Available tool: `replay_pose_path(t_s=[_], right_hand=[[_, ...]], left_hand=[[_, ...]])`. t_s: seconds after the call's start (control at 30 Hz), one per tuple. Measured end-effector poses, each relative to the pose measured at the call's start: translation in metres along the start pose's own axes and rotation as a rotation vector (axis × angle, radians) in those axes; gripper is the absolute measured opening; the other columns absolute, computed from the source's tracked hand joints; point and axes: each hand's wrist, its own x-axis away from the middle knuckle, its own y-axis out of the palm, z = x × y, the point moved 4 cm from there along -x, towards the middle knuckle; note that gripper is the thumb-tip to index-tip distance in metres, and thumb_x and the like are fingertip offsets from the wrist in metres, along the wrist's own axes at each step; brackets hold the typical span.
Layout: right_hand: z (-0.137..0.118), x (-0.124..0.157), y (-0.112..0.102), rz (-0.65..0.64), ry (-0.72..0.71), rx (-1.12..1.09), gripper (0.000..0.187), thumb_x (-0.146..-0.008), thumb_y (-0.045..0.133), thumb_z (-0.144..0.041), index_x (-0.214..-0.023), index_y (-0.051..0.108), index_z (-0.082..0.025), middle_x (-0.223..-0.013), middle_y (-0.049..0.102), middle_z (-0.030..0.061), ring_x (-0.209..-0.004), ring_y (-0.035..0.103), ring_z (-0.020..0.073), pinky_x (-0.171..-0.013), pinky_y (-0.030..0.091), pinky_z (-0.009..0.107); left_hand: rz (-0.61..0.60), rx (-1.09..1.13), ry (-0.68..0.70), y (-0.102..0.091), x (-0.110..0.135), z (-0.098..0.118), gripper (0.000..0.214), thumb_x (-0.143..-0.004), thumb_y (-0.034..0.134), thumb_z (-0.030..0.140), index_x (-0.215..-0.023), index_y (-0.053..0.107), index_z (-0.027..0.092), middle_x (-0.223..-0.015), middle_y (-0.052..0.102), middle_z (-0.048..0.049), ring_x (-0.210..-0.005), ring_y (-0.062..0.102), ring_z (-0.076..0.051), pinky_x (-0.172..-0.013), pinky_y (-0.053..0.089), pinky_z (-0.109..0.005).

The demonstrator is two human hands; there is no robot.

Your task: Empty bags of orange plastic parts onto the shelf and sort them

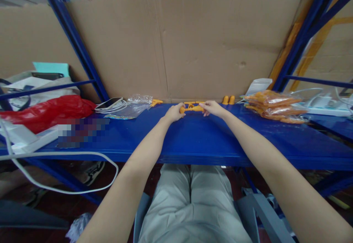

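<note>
Both my hands rest on the blue shelf top [198, 140] near its back edge. My left hand [174, 113] is curled around the left end of a small orange plastic part [192, 108]. My right hand [211, 108] pinches the part's right end with closed fingers. The part lies low, just above or on the blue surface, and I cannot tell which. Another thin orange piece [193, 103] lies just behind it against the cardboard wall.
Two orange caps [228, 99] stand right of my hands, beside bagged orange parts [275, 106]. An empty clear bag [132, 107], a phone with white cable [110, 104], an orange piece [156, 102] and a red bag [46, 112] lie left. Cardboard [193, 44] backs the shelf.
</note>
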Motion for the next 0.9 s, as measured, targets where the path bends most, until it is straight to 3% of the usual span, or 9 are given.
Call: replay_pose_path(t_s=[0.2,0.3,0.4,0.63,0.9], right_hand=[[0.006,0.002,0.0,-0.056,0.125,-0.045,0.036,-0.095,0.049,-0.048,-0.083,0.055,-0.015,-0.061,0.065,0.0027,-0.044,0.059,0.0087,-0.043,0.045,0.017],[0.008,0.006,-0.003,-0.13,0.147,-0.109,0.022,-0.091,0.063,-0.036,-0.099,0.054,-0.018,-0.071,0.068,0.0014,-0.052,0.064,0.01,-0.048,0.049,0.017],[0.011,0.007,-0.006,-0.148,0.162,-0.142,0.029,-0.086,0.069,-0.023,-0.107,0.05,-0.019,-0.079,0.07,0.0014,-0.056,0.065,0.0096,-0.054,0.051,0.018],[0.013,0.006,-0.005,-0.169,0.174,-0.103,0.02,-0.09,0.064,-0.035,-0.09,0.057,-0.016,-0.072,0.071,0.0049,-0.054,0.064,0.0095,-0.05,0.048,0.016],[0.012,0.006,-0.003,-0.184,0.195,-0.082,0.044,-0.091,0.054,-0.055,-0.075,0.06,-0.014,-0.064,0.07,0.009,-0.052,0.063,0.0105,-0.048,0.046,0.017]], left_hand=[[-0.023,-0.006,-0.001,0.001,0.0,0.002,0.042,-0.075,0.072,0.023,-0.115,0.06,0.02,-0.086,0.069,-0.0032,-0.085,0.065,-0.02,-0.075,0.045,-0.026],[-0.025,-0.014,-0.006,0.0,0.0,0.002,0.042,-0.075,0.072,0.024,-0.115,0.06,0.021,-0.086,0.069,-0.0033,-0.085,0.065,-0.02,-0.075,0.045,-0.026],[-0.023,-0.01,-0.007,0.001,0.0,0.002,0.043,-0.074,0.073,0.024,-0.115,0.06,0.02,-0.087,0.069,-0.0041,-0.087,0.065,-0.021,-0.075,0.046,-0.026],[-0.049,-0.011,0.001,0.001,0.001,0.004,0.043,-0.077,0.071,0.024,-0.118,0.057,0.02,-0.088,0.07,-0.0042,-0.088,0.066,-0.02,-0.076,0.046,-0.025],[-0.041,0.046,0.004,0.0,0.001,0.008,0.036,-0.078,0.071,0.019,-0.112,0.059,0.018,-0.084,0.07,-0.0033,-0.085,0.066,-0.017,-0.081,0.049,-0.027]])
